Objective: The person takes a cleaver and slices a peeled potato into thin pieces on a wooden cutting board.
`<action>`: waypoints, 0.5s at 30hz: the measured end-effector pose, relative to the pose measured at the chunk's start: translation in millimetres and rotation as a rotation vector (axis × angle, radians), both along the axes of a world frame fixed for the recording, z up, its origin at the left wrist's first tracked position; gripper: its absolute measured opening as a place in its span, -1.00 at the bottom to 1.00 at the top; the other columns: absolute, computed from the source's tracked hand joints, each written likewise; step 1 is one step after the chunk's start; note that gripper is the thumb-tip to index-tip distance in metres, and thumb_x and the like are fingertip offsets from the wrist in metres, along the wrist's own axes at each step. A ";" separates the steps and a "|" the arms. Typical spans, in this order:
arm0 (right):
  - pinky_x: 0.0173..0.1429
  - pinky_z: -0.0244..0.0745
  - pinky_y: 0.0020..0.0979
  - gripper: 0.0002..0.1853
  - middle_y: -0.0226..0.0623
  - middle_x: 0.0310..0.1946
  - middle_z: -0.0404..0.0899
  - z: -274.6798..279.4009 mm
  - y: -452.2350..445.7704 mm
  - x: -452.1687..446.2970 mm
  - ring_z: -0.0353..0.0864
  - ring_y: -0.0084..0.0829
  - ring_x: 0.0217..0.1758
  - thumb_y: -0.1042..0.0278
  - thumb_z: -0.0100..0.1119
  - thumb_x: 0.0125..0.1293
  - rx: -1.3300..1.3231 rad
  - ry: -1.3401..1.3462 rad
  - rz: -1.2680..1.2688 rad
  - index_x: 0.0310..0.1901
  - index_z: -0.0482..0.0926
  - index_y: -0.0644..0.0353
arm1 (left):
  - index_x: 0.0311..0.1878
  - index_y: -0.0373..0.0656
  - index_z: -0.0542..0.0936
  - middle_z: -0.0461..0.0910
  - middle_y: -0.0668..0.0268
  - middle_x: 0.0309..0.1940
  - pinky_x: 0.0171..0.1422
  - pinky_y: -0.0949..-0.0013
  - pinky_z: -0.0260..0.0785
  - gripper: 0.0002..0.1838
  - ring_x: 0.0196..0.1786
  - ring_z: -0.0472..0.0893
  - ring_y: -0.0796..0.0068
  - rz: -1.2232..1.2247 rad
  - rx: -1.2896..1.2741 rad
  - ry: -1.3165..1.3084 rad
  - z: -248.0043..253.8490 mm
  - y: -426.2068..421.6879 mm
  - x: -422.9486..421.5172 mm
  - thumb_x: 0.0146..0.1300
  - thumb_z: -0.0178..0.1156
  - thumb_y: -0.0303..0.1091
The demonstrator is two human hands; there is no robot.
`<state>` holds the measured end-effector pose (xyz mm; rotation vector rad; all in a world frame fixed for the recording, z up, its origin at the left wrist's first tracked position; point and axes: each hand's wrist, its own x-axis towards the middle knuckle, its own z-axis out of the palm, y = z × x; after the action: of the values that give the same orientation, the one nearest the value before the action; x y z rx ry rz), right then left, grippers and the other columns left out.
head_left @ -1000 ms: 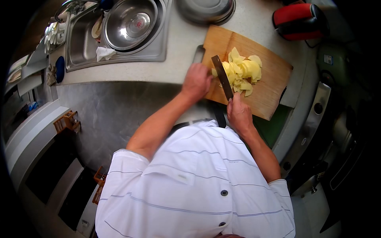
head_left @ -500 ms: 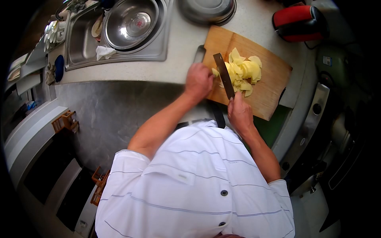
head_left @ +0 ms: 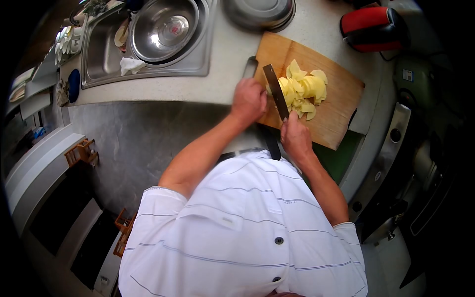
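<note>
A wooden cutting board lies on the counter, with a heap of thin pale-yellow potato slices on it. My right hand is closed round the handle of a broad-bladed kitchen knife. The blade stands on the board along the left side of the heap. Just left of the blade, my left hand has its fingers curled in at the board's edge. A small piece of potato shows at its fingertips, mostly hidden by the hand and the blade.
A metal basin sits in the sink on the left, with a white cloth on the rim. Beyond the board is an upturned metal pan. A red and black kettle stands at the back right.
The knife and my right hand have shifted slightly left, towards my left hand. Less of the potato piece shows left of the blade. My left hand has barely moved.
</note>
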<state>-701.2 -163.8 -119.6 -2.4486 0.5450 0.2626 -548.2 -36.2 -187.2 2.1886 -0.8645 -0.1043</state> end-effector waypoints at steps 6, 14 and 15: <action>-0.30 0.52 0.25 -0.85 0.19 -0.48 0.60 7.5 0.1 -5.0 0.64 0.31 -0.43 0.43 0.12 0.49 0.005 -0.061 -0.002 -0.12 0.36 0.28 | -0.39 -0.22 0.66 0.59 0.14 -0.29 0.06 0.05 0.42 -0.92 -0.11 0.55 0.02 0.002 0.003 0.004 0.5 -0.8 -0.1 0.17 0.40 -0.49; -0.29 0.52 0.26 -0.83 0.19 -0.46 0.61 1.6 3.2 1.9 0.65 0.30 -0.41 0.42 0.12 0.49 0.006 0.068 0.001 -0.09 0.36 0.29 | -0.39 -0.18 0.64 0.56 0.10 -0.32 0.04 -0.01 0.40 -0.92 -0.13 0.54 -0.05 0.002 -0.001 0.008 -2.9 -0.9 1.0 0.15 0.38 -0.46; -0.29 0.52 0.26 -0.83 0.19 -0.47 0.62 -3.6 2.9 2.1 0.65 0.31 -0.41 0.41 0.11 0.49 -0.001 0.005 0.007 -0.09 0.35 0.29 | -0.39 -0.20 0.65 0.57 0.11 -0.31 0.05 0.01 0.41 -0.91 -0.12 0.54 -0.02 0.001 0.010 0.011 -2.3 -0.6 0.9 0.15 0.40 -0.47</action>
<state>-699.1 -160.8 -123.1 -2.4514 0.5388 0.2722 -547.3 -36.8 -189.5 2.1962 -0.8585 -0.1201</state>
